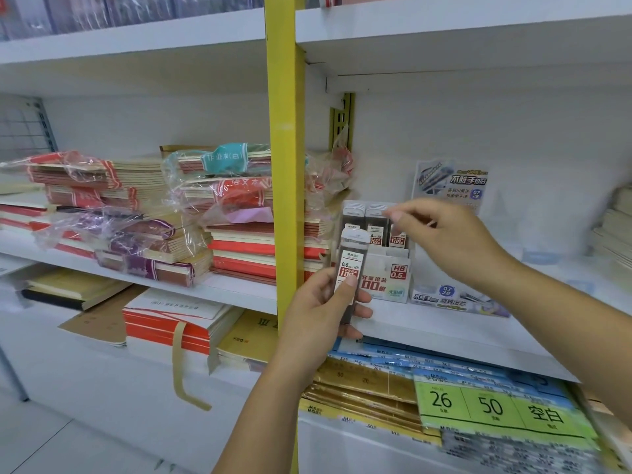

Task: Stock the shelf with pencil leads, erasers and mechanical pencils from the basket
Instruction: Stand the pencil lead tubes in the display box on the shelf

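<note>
My left hand [319, 314] grips an upright pencil lead case [352, 265] with a red and white label, held just in front of the shelf edge [444, 331]. Behind it a white display box [390, 278] marked HB 0.5 stands on the shelf with several lead cases [364, 220] upright in it. My right hand [448, 241] reaches over the box, its thumb and fingertips pinching the top of one case in the back row. To the right lies a low box of 0.7 2B leads [455, 299] with its upright card [451, 184]. The basket is out of view.
A yellow upright post [285, 165] divides the shelving. Left of it lie stacks of wrapped exercise books [219, 213]. Below are paper packs and a green label card [492, 405] reading 26 and 50. Pale paper stacks [615, 230] sit at the far right.
</note>
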